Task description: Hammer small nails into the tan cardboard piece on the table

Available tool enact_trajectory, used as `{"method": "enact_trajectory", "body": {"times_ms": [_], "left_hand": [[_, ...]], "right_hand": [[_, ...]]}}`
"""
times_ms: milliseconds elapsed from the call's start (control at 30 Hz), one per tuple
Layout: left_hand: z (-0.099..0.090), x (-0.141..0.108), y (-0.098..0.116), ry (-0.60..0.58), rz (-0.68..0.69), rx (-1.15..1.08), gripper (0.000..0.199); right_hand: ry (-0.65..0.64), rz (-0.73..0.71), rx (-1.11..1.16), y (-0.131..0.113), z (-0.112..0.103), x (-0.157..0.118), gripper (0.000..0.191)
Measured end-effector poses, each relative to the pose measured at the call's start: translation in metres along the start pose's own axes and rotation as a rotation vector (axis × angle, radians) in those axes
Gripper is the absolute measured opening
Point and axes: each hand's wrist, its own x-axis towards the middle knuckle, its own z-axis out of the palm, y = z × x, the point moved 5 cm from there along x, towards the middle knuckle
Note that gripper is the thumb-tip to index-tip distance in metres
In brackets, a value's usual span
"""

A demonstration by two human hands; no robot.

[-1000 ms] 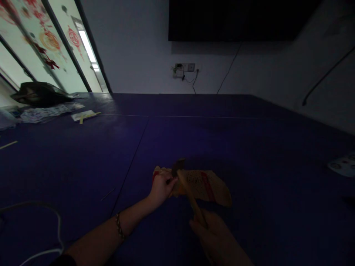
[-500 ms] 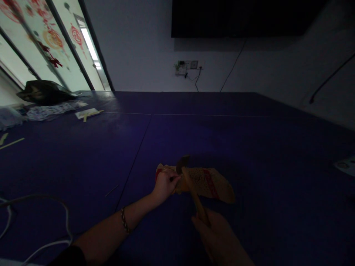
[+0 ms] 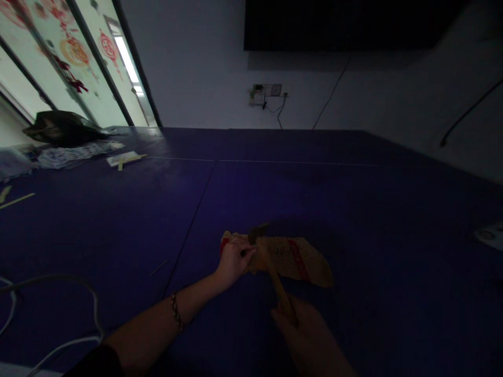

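My right hand (image 3: 308,330) is closed around the wooden handle of a hammer (image 3: 278,285). Its dark head (image 3: 257,232) is over a brown piece with red bands and dark printing (image 3: 314,264), which looks like paper or a flattened bag. On the left part of that piece rests my left hand (image 3: 232,263), thumb and fingers pinched together right beside the hammer head. Whatever sits in the pinch is too small and dark to make out. A braided bracelet (image 3: 176,312) circles my left wrist.
The dark blue floor (image 3: 157,214) has a seam left of my hands. A thin rod (image 3: 158,268) lies there. Pale cables (image 3: 74,343) loop at lower left. A black bag (image 3: 65,128) and papers (image 3: 73,154) lie farther back. A screen (image 3: 346,26) hangs on the wall.
The hammer head has dipped slightly toward the brown piece and tilted a little. My left hand keeps its pinch in the same place.
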Motion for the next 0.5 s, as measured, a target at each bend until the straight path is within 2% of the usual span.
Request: {"method": "enact_trajectory", "body": {"times_ms": [167,300,433,500], "left_hand": [[0.001,-0.001,-0.003,0.001,-0.006,0.004,0.016],[0.001,-0.002,-0.003,0.029,0.008,-0.013,0.014],[0.001,-0.002,-0.003,0.026,0.014,-0.002,0.01],[0.002,-0.003,-0.002,0.005,0.021,0.019,0.01]], "right_hand": [[0.013,0.034,-0.032,0.005,0.004,0.003,0.014],[0.014,-0.032,0.07,0.002,-0.003,-0.007,0.018],[0.049,-0.006,0.448,0.009,-0.017,-0.015,0.026],[-0.009,-0.027,0.694,0.013,-0.022,-0.008,0.033]]}}
